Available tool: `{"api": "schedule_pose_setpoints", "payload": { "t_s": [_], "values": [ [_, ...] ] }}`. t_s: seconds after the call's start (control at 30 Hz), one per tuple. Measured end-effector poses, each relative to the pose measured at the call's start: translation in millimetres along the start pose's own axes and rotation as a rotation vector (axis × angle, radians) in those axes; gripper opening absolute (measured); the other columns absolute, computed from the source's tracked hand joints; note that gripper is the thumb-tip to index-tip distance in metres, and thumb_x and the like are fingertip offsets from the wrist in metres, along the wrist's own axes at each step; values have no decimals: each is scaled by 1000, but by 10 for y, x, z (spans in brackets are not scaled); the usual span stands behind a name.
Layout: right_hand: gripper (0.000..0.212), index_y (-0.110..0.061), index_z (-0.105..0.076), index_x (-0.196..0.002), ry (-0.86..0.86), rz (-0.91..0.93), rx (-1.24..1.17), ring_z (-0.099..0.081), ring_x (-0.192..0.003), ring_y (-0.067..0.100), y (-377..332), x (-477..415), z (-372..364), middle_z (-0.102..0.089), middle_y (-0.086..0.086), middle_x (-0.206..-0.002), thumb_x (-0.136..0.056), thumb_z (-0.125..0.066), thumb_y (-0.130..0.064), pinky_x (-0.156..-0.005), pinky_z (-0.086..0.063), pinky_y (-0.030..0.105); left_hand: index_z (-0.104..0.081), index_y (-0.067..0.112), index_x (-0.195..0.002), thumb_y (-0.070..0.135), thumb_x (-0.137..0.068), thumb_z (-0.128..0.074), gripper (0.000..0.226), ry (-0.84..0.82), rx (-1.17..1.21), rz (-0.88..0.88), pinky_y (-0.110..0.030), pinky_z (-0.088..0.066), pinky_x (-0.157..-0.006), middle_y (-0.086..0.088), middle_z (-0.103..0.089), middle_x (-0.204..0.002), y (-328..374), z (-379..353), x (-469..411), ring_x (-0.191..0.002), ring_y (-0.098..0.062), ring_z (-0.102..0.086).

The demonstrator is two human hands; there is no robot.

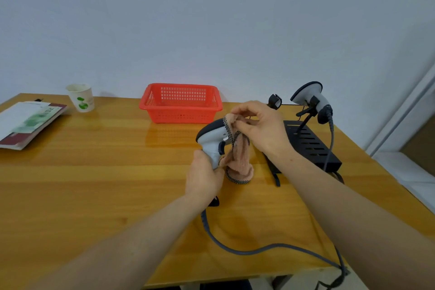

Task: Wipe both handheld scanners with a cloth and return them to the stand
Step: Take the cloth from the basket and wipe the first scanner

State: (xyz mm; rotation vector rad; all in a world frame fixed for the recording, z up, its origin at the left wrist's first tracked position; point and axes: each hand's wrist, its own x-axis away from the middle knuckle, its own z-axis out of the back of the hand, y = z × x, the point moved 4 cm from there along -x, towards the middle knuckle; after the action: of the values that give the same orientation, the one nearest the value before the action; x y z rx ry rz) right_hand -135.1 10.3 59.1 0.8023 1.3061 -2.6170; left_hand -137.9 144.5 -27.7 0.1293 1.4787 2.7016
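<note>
The left hand [203, 173] is curled round the grip of the near scanner [211, 136] and holds it upright above the table [94, 172], a little right of the middle, head uppermost and trigger side turned right. The right hand [261, 125] pinches a pink cloth [237, 160] with a checked hem between thumb and fingertips, pressing it to the right end of that scanner's head. The rest of the cloth hangs beside the grip, down to about the tabletop; whether it touches the wood cannot be told. A grey cable [259, 249] leaves the grip below the left hand, runs toward the near side and curves right across the table to its near right edge. The stand [310, 146], a black slotted base with two thin arms, sits at the right of the table, just beyond the right forearm. Its left clip [275, 101] pokes up just past the right hand. The far scanner [310, 99] rests in the right clip, tilted with its wide head highest, and its own cord drops across the base. A red basket [181, 103] stands at the far side near the middle, well apart from a paper cup [81, 97] to the left. Some books [26, 122] lie at the far left edge, just beside the cup.
</note>
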Motion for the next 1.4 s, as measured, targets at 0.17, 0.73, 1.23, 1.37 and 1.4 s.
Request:
{"api": "schedule_pose_setpoints", "payload": {
  "t_s": [0.17, 0.73, 1.23, 1.37, 1.4],
  "values": [
    [16, -24, -59, -91, -6, -53, 75, -57, -86, 2, 31, -41, -45, -60, -14, -89, -81, -65, -13, -75, -51, 24, -32, 11, -91, 9, -88, -57, 25, 31, 10, -21, -23, -26, -43, 2, -36, -69, 24, -4, 10, -54, -10, -36],
    [9, -7, -53, -89, -115, -1112, -840, -53, -70, 22, 348, 150, -293, -55, 10, -78, -84, -45, -7, -82, -48, 34, -33, 13, -95, 10, -81, -65, 35, 151, 23, -116, -35, -40, -57, 0, -45, -80, -4, 61, -51, -73, -28, -52],
    [7, -11, -62, -83, -270, -1152, -824, -58, -86, 25, 200, 224, -336, -63, 11, -93, -78, -59, -16, -100, -40, 37, -32, 13, -97, 7, -81, -57, 31, 140, -69, -103, -40, -44, -62, -6, -47, -88, -22, 50, -110, -84, -36, -57],
    [7, -14, -61, -72, -223, -1147, -841, -57, -87, 26, 180, 227, -338, -61, 12, -94, -79, -61, -15, -104, -38, 41, -34, 11, -99, 7, -83, -56, 28, 147, -69, -107, -44, -48, -66, -8, -48, -90, -2, 45, -101, -85, -37, -57],
    [8, -14, -61, -71, -212, -1141, -840, -56, -88, 26, 186, 224, -348, -61, 12, -93, -79, -62, -15, -104, -39, 42, -34, 10, -100, 8, -83, -56, 28, 148, -68, -103, -45, -49, -67, -9, -49, -91, -7, 46, -98, -85, -37, -57]
  ]
}}
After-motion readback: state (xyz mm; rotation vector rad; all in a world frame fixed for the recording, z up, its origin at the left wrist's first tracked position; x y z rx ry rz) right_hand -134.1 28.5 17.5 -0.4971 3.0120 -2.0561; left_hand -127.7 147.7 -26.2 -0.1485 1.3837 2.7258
